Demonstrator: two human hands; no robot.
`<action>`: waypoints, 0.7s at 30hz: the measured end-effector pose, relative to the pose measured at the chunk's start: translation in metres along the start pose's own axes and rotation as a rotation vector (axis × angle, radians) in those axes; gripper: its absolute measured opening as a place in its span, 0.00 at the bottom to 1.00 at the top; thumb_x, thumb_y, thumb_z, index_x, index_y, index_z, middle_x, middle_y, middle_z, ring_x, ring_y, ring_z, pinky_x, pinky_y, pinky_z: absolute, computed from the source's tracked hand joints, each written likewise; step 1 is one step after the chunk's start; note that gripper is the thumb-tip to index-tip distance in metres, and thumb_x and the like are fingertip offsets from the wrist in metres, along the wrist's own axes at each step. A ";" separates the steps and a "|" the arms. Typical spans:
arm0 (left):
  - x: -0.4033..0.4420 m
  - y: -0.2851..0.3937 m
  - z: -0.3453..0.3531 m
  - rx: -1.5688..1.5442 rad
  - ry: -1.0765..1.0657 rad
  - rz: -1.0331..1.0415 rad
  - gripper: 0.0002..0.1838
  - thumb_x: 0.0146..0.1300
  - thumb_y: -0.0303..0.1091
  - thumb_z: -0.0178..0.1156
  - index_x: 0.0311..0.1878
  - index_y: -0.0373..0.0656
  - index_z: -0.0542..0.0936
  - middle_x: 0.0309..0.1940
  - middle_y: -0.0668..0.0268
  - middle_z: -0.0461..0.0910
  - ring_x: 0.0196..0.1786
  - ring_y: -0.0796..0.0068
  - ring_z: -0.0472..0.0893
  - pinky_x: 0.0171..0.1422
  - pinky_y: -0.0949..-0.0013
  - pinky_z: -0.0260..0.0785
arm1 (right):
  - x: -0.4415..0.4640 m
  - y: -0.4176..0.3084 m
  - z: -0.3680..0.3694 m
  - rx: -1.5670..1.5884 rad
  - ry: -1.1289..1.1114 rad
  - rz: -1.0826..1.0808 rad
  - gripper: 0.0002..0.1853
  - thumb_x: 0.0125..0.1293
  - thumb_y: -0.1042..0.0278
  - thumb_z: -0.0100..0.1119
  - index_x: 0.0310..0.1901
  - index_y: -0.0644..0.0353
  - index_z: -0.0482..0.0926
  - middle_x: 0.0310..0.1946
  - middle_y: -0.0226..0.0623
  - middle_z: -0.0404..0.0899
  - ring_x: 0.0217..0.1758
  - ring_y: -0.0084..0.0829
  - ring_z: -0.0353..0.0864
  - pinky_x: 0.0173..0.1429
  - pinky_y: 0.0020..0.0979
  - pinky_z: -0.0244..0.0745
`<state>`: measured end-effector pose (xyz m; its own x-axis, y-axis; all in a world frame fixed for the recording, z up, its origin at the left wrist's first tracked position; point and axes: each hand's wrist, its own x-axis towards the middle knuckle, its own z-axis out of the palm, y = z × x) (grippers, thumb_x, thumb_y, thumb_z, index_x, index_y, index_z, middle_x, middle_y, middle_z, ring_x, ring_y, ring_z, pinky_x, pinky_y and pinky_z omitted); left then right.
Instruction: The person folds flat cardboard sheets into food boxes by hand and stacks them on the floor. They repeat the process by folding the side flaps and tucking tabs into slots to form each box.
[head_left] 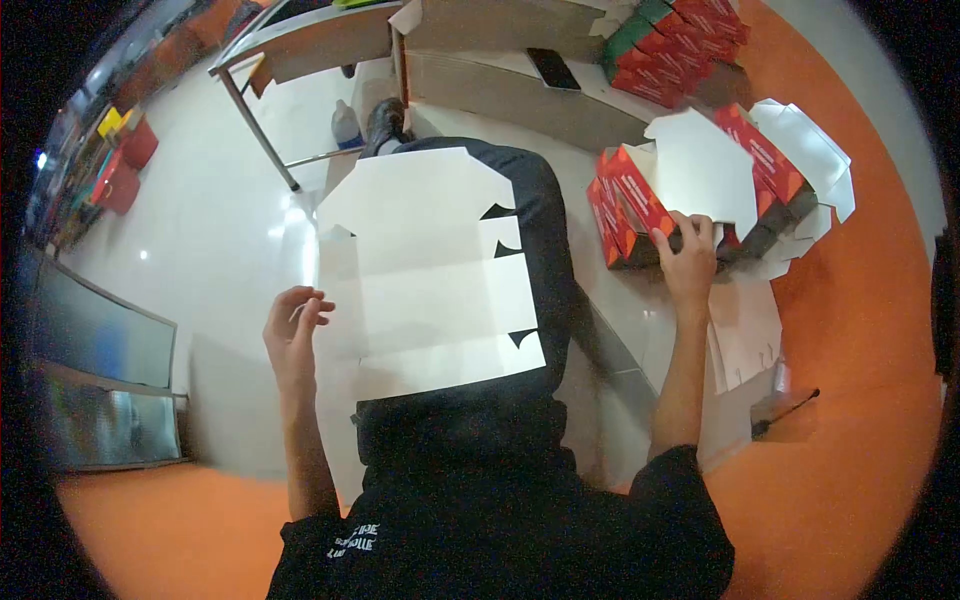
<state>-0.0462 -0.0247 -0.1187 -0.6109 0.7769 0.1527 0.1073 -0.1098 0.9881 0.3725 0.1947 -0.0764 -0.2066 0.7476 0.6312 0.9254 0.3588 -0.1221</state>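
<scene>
A flat white die-cut carton sheet [430,290] lies across my lap, its notched tabs on the right side. Just left of the sheet, my left hand [293,335] hovers with fingers loosely bent and apart, holding nothing I can see. Out to the right, my right hand [688,262] grips the near edge of a red printed carton [640,190], fingers over the edge and thumb on its side. This carton stands among other part-folded red cartons, and its white lid flap [705,165] is raised. Another red carton [765,160] beside it also has its white flap up.
Behind the cartons, a stack of red and green cartons [680,50] rests near a dark phone [553,69] on a cardboard surface. A metal-legged table [260,130] and a plastic bottle [345,125] are ahead. Flat cardboard [745,335] lies right of my leg.
</scene>
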 end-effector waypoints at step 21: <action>-0.007 -0.012 -0.021 0.087 0.077 -0.013 0.07 0.63 0.27 0.57 0.41 0.35 0.75 0.35 0.62 0.78 0.38 0.72 0.80 0.40 0.72 0.70 | 0.026 -0.015 0.034 0.034 -0.038 0.130 0.17 0.60 0.59 0.59 0.47 0.60 0.77 0.44 0.45 0.73 0.43 0.46 0.78 0.48 0.42 0.73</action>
<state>-0.0596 -0.0419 -0.1314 -0.6705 0.7279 0.1438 0.1645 -0.0431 0.9854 0.3424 0.2278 -0.0842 -0.0979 0.8094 0.5790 0.9341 0.2755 -0.2272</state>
